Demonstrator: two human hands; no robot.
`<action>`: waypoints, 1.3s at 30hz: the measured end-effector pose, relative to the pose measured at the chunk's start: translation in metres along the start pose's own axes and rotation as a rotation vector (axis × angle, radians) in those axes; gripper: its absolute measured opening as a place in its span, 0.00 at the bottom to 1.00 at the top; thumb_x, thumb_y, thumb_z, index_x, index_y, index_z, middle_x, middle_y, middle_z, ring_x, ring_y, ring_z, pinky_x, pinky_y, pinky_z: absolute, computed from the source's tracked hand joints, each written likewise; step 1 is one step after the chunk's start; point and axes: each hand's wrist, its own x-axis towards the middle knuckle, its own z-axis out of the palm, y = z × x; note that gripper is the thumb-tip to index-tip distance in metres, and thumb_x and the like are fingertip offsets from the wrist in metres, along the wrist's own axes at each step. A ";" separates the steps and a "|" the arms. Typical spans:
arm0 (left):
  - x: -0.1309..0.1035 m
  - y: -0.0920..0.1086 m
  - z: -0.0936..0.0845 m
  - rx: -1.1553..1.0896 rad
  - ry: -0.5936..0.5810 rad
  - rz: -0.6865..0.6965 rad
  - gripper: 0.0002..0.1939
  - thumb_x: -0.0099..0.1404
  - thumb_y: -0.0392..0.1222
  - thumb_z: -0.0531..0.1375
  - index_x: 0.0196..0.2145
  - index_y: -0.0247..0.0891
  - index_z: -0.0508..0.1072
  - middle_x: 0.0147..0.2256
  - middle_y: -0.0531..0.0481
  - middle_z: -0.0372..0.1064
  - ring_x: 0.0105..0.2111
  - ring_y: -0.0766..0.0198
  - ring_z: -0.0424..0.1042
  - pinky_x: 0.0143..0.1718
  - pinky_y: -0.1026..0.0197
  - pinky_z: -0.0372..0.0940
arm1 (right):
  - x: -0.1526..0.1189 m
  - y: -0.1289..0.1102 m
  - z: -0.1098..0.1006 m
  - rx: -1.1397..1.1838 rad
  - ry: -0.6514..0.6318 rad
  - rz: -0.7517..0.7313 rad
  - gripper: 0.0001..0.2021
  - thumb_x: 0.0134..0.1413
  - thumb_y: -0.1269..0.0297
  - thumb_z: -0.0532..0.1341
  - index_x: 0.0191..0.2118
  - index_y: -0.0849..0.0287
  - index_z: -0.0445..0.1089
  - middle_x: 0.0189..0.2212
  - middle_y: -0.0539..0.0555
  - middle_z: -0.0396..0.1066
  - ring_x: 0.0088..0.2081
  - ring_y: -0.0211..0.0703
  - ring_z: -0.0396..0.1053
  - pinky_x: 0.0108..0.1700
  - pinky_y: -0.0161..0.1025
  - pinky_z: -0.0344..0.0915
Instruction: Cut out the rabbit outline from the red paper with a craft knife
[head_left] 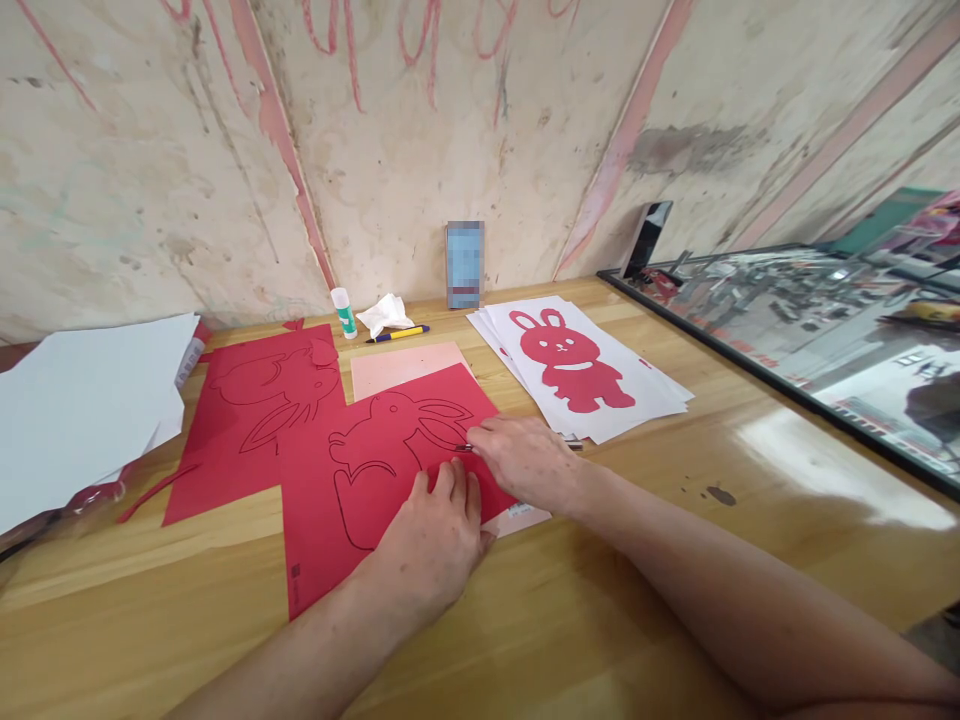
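Note:
A sheet of red paper [315, 530] printed with black rabbit outlines lies at an angle in front of me, partly over a pink mat [409, 365]. My left hand [439, 530] rests on its lower right part, fingers spread and pressing it down. Just above and to the right, my right hand [525, 460] pinches a slim craft knife [464, 448]. Its tip meets the paper near the rabbit's ear, and its back end sticks out behind the hand. Both hands cover part of the sheet's right side.
Another printed red sheet [225, 450] and white papers [90, 400] lie left. Behind are a glue stick [344, 314], crumpled tissue [386, 314], a pen [397, 334] and a propped phone [465, 265]. A red rabbit cutout [562, 350] rests on white sheets, near a mirror [825, 350].

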 end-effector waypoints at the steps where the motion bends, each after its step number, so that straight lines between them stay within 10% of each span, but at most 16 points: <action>1: 0.000 0.000 0.000 -0.001 -0.005 0.001 0.23 0.69 0.45 0.47 0.49 0.22 0.69 0.49 0.27 0.65 0.48 0.44 0.63 0.40 0.47 0.63 | 0.000 0.000 0.000 -0.002 0.005 -0.001 0.12 0.54 0.75 0.50 0.38 0.60 0.69 0.32 0.55 0.72 0.32 0.41 0.67 0.29 0.35 0.51; 39: 0.000 -0.021 -0.016 -0.139 -0.116 -0.036 0.25 0.67 0.51 0.50 0.51 0.26 0.66 0.49 0.32 0.64 0.46 0.47 0.62 0.40 0.49 0.62 | 0.005 -0.001 -0.010 -0.012 -0.076 -0.054 0.11 0.55 0.72 0.51 0.38 0.58 0.69 0.30 0.54 0.73 0.32 0.44 0.70 0.27 0.36 0.51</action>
